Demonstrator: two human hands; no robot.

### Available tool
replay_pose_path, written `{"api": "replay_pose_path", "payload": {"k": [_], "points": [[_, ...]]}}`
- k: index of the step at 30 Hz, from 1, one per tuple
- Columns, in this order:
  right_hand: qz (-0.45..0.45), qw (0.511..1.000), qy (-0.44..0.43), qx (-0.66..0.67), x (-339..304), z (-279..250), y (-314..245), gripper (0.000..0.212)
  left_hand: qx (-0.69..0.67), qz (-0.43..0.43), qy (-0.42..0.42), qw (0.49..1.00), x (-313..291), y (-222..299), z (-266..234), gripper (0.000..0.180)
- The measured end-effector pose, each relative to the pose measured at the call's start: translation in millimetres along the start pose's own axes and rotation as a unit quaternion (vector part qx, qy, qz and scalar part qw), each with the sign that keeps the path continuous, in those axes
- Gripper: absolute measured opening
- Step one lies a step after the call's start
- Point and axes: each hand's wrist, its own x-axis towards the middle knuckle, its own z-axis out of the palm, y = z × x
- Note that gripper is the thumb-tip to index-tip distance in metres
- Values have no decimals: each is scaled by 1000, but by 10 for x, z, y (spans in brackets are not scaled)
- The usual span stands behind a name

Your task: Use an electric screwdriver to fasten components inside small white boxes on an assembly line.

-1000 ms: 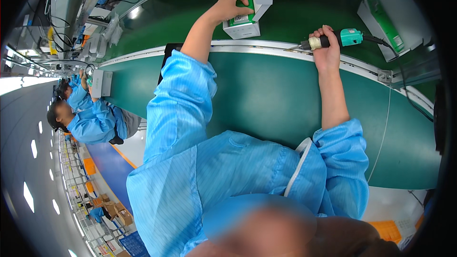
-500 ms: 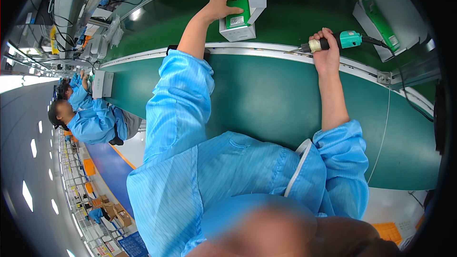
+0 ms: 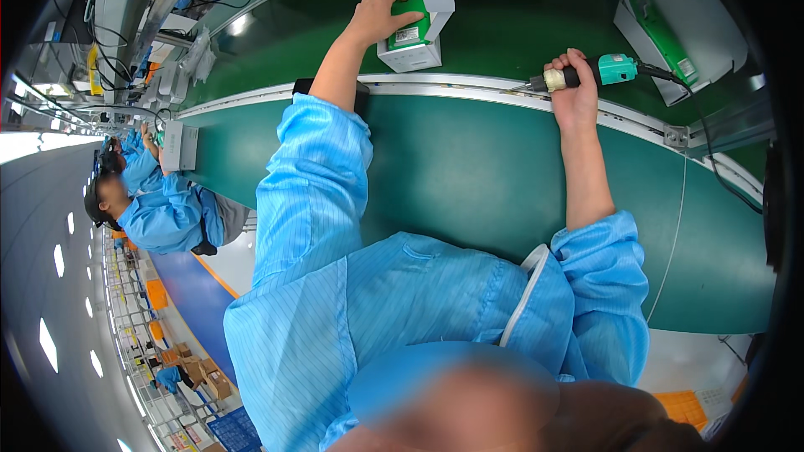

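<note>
One green package sits in a white box on the surface, the lid raised; the left hand lies over it, thumb and fingers spread. The right hand wraps around a teal-and-black power screwdriver, its tip over the metal rail.

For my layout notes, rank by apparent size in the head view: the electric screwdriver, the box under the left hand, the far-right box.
1. Far-right box
2. Box under the left hand
3. Electric screwdriver, in the right hand
</note>
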Motion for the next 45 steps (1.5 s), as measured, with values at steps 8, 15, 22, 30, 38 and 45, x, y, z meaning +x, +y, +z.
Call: {"api": "replay_pose_path", "payload": {"k": [8,15,22,30,38,45], "points": [[5,1000,-6,0,-4,11,12,12,-75,-64,-90,991,40,-180,-99,66],[1,1000,2,-3,0,15,-9,12,-106,-27,-51,993,21,-122,-119,59],[1,1000,6,1,9,-2,-2,12,-197,-11,37,980,41,-172,-114,39],[3,1000,3,6,22,-34,-26,15,-91,31,270,958,331,-196,9,23],[5,1000,-6,5,44,-56,8,14,-2,63,99,993,404,-479,139,36],[18,999,-23,11,49,-82,15,12,103,24,32,994,506,-632,48,44]]}}
